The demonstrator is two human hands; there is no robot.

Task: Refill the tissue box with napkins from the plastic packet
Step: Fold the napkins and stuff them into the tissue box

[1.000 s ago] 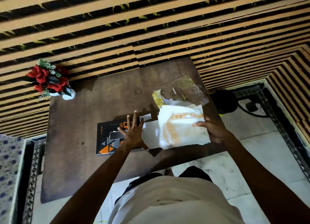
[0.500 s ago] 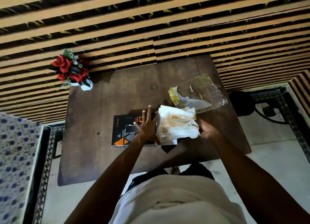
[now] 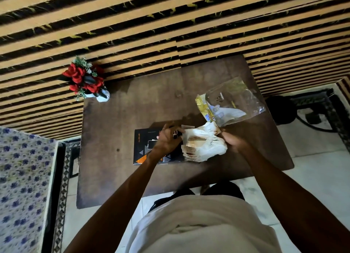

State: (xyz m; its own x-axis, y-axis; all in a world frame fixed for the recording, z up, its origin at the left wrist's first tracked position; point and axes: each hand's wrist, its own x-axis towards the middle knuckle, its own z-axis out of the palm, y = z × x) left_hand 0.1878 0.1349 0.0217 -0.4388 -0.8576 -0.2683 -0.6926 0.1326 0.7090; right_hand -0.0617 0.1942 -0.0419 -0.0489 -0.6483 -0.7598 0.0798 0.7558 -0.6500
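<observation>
On the dark wooden table in front of us lies a black tissue box with orange and grey triangles printed at its near corner and small white lettering along its left edge. Our left hand rests on top of the box, fingers curled, and its fingertips meet the left edge of a stack of white napkins. We cannot tell whether that hand pinches the stack or only presses against it. Our right hand closes on the right side of the same stack; it is blurred, so the exact finger placement is unclear. The napkins bulge upward between our two hands, bent into an arch, with a tan printed band across their folds. The stack sits at the right end of the box, partly over it and partly over the table.

Just beyond the napkins, touching or nearly touching their far edge, lies the clear plastic packet with a yellow printed strip along its left side; a few white pieces show inside it.

At the far left corner of the table stands a small white vase of red flowers against the striped wall. A floral-patterned cloth fills the left edge of the view.
</observation>
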